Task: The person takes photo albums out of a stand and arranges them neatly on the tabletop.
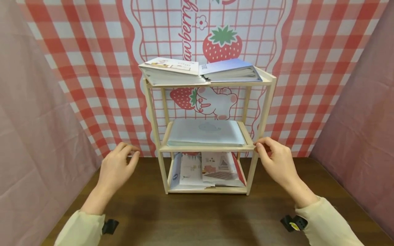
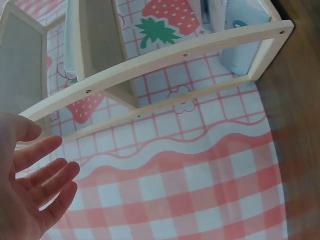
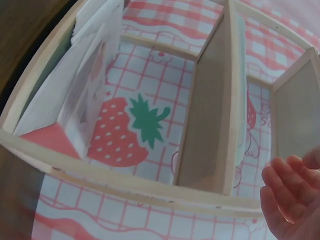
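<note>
A three-tier pale wooden shelf (image 1: 206,148) stands upright on the table. On its top tier lie two thick books side by side, one white with a picture (image 1: 175,65) and one blue-violet (image 1: 227,67). A light blue book or folder (image 1: 206,131) with a whale picture lies on the middle tier. My left hand (image 1: 117,167), fingers loosely bent, is held apart from the shelf's left side and holds nothing. Beside the right front post, level with the middle tier, is my right hand (image 1: 277,160); its relaxed fingers (image 3: 290,185) grip nothing. Whether they touch the post I cannot tell.
The bottom tier holds several booklets or sheets (image 1: 191,171), with a red one at the right. Behind the shelf hangs a red-checked strawberry cloth (image 1: 104,68). Pink cloth walls (image 1: 37,119) flank the brown wooden table (image 1: 191,222).
</note>
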Action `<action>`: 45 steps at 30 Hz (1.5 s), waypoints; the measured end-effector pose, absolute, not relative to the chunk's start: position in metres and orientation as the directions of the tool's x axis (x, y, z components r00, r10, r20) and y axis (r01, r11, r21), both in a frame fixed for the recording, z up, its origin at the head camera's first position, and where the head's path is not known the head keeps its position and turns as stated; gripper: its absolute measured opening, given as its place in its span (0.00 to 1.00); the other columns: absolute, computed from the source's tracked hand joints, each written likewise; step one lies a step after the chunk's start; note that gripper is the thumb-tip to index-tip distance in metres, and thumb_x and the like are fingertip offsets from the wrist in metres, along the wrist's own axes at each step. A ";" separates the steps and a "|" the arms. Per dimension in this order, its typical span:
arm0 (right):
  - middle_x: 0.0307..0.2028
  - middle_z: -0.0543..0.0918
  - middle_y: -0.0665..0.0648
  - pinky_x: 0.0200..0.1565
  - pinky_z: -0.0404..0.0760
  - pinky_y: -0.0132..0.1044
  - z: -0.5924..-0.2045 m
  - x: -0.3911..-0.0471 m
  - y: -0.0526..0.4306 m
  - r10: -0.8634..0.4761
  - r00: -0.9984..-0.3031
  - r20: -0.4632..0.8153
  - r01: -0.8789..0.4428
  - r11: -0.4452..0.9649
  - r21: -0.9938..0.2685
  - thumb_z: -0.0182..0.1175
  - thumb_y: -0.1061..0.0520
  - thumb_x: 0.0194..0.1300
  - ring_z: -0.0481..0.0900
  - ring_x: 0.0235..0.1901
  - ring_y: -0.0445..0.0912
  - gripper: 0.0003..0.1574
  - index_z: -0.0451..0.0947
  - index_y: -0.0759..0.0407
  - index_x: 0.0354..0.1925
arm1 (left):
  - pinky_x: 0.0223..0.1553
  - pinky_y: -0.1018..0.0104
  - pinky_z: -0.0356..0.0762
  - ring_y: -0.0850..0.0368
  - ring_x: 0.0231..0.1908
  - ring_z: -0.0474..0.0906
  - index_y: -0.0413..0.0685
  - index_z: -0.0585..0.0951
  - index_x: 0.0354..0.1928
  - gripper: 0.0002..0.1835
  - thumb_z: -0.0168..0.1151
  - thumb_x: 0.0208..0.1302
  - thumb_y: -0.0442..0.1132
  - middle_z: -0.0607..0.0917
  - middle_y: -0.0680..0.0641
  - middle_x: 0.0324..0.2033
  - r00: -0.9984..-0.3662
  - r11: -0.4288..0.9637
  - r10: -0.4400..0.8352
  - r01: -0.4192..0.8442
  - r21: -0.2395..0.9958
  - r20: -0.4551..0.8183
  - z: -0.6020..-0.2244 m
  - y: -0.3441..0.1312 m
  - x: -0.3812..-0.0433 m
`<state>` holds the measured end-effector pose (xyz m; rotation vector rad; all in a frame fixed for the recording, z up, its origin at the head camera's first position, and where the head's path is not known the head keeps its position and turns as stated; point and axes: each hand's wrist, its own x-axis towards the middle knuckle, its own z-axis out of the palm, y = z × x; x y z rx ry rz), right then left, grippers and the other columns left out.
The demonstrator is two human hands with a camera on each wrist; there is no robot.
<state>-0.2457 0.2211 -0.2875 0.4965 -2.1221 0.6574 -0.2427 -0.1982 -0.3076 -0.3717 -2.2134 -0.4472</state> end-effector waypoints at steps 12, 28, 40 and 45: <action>0.26 0.81 0.52 0.27 0.73 0.37 -0.256 -0.248 0.193 -0.239 -0.568 0.788 -0.620 0.754 -0.218 0.55 0.61 0.61 0.76 0.24 0.41 0.06 0.78 0.59 0.36 | 0.33 0.55 0.78 0.54 0.34 0.76 0.44 0.80 0.38 0.07 0.57 0.60 0.38 0.77 0.46 0.36 -0.661 0.811 0.067 0.473 0.345 0.747 -0.289 -0.185 -0.242; 0.28 0.82 0.52 0.31 0.77 0.41 -0.226 -0.254 0.165 -0.212 -0.569 0.794 -0.662 0.691 -0.290 0.52 0.57 0.64 0.78 0.27 0.43 0.09 0.77 0.59 0.37 | 0.34 0.58 0.76 0.55 0.34 0.76 0.43 0.80 0.39 0.09 0.57 0.61 0.39 0.77 0.47 0.38 -0.660 0.757 0.050 0.514 0.402 0.749 -0.268 -0.176 -0.245; 0.28 0.82 0.53 0.30 0.79 0.37 -0.213 -0.256 0.154 -0.191 -0.563 0.804 -0.673 0.670 -0.312 0.51 0.56 0.65 0.78 0.26 0.42 0.11 0.77 0.60 0.36 | 0.34 0.53 0.78 0.50 0.33 0.77 0.40 0.79 0.38 0.07 0.55 0.61 0.35 0.78 0.43 0.34 -0.636 0.724 0.084 0.568 0.392 0.767 -0.252 -0.167 -0.250; 0.28 0.83 0.53 0.31 0.78 0.37 -0.206 -0.257 0.145 -0.176 -0.536 0.826 -0.690 0.654 -0.309 0.52 0.56 0.65 0.78 0.27 0.42 0.11 0.78 0.61 0.36 | 0.34 0.55 0.77 0.50 0.34 0.77 0.40 0.78 0.40 0.09 0.55 0.61 0.37 0.79 0.43 0.35 -0.624 0.718 0.078 0.576 0.390 0.778 -0.241 -0.162 -0.251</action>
